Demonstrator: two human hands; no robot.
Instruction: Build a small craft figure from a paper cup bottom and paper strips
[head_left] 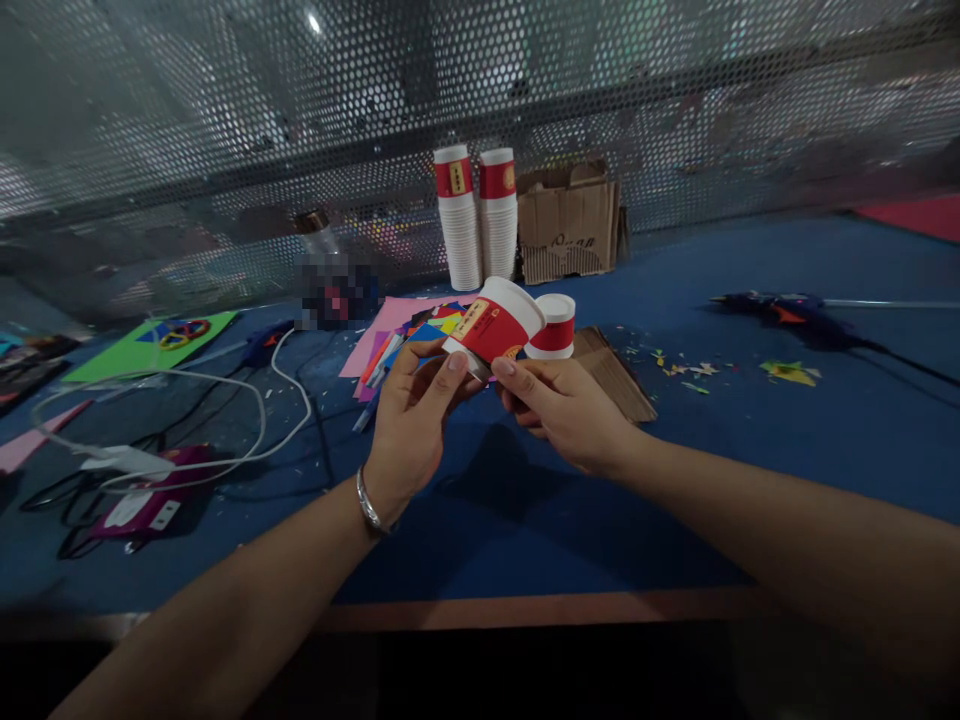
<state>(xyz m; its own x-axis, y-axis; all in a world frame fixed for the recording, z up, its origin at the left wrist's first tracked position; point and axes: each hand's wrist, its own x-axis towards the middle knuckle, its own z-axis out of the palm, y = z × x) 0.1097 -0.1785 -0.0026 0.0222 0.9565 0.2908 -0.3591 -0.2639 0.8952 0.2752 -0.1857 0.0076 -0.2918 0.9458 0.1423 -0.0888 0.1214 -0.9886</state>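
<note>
A red and white paper cup (501, 322) is tilted above the table, its wide rim toward the upper right. My left hand (416, 410) grips its lower end, with the thumb on the white base. My right hand (559, 405) pinches at the cup's lower right side, thumb against fingers; its fingertips are partly hidden. Just behind the right hand, a second red and white cup (553, 330) stands upside down on the table, next to a piece of brown cardboard (611, 375).
Two tall cup stacks (463, 235) and a cardboard box (568, 225) stand at the back. Colored paper and markers (390, 350) lie behind my left hand. Cables and a purple power strip (150, 495) are left, a glue gun (784, 310) and paper scraps (694, 370) right.
</note>
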